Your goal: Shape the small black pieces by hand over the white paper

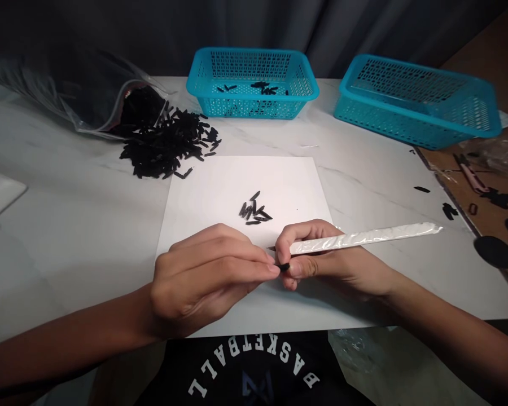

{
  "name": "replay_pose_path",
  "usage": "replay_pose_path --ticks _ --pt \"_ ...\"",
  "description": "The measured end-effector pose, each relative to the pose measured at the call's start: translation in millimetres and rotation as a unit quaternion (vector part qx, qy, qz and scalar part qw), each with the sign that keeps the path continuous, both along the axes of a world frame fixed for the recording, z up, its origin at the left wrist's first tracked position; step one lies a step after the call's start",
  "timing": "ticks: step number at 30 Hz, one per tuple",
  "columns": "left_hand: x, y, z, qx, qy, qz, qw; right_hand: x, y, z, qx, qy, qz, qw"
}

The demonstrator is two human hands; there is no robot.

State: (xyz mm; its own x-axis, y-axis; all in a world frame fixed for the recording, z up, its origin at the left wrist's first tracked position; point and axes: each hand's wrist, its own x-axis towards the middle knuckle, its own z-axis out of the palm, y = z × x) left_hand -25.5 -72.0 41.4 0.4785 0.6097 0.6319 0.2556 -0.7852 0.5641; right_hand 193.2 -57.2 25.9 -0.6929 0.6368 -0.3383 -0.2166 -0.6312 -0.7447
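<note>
Head view: from afar, I see a small black strip [285, 267] pinched by the left hand [211, 276] and right hand [334, 268] — the right also clasping a white-wrapped pointed stick [364, 238] — near loose black pieces [254, 208] on white paper [207, 192].

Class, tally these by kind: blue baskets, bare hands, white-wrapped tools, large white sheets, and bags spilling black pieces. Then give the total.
Blue baskets: 2
Bare hands: 2 (left hand, right hand)
White-wrapped tool: 1
Large white sheet: 1
Bag spilling black pieces: 1
Total: 7
</note>
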Motion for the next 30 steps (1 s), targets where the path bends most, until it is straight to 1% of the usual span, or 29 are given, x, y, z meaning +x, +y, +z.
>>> replay_pose_path --ticks 5,8,12,17,26,30 --pt "1.2 0.2 -1.4 -0.008 -0.021 -0.004 1.000 0.7 1.1 -1.0 -0.007 0.011 0.008 1.000" --pt "0.9 0.1 -1.1 -0.019 -0.017 -0.004 1.000 0.7 1.9 -1.8 -0.016 0.008 0.020 1.000" --pt "-0.9 -0.4 1.5 -0.014 -0.006 -0.027 1.000 0.2 2.5 -3.4 -0.020 0.010 0.038 0.999" --pt "-2.7 -0.7 4.2 -0.010 -0.001 -0.064 0.998 0.5 2.7 -4.2 -0.011 0.017 0.044 0.999" --pt "-2.8 0.3 2.9 0.002 0.021 -0.044 0.999 2.8 2.3 -3.2 -0.021 0.007 0.048 0.999" --pt "-2.3 0.1 0.6 0.001 0.012 -0.028 1.000 2.3 2.5 -2.7 -0.021 0.006 0.047 0.999"
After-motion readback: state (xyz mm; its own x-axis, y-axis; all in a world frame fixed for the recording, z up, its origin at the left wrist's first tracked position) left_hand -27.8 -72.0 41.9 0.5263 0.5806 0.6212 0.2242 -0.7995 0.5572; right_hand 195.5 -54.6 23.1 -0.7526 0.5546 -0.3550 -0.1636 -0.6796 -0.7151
